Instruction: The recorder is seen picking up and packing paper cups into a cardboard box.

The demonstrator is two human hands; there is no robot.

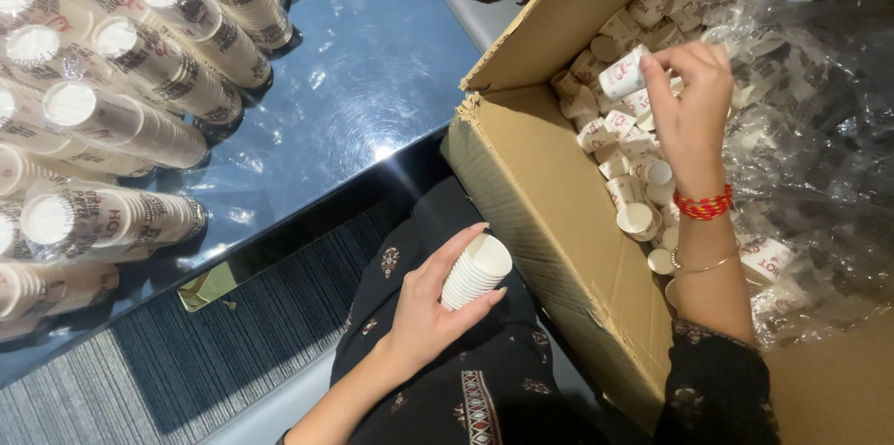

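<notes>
My left hand point(430, 303) holds a short stack of nested white paper cups point(475, 271) over my lap, bottom end pointing up and right. My right hand point(691, 101) reaches into an open cardboard box point(549, 212) and pinches a single small white paper cup point(622, 74) between thumb and fingers. Below it the box holds several loose white cups with red print point(633, 180), lying on a clear plastic liner point(819, 128). A red thread bracelet and a thin bangle are on my right wrist.
On the glossy dark blue table point(372, 82) at the left stand several tall stacks of nested cups wrapped in clear plastic sleeves point(149, 63). A box flap point(577, 7) rises between table and box. Striped grey carpet point(233, 333) lies below the table edge.
</notes>
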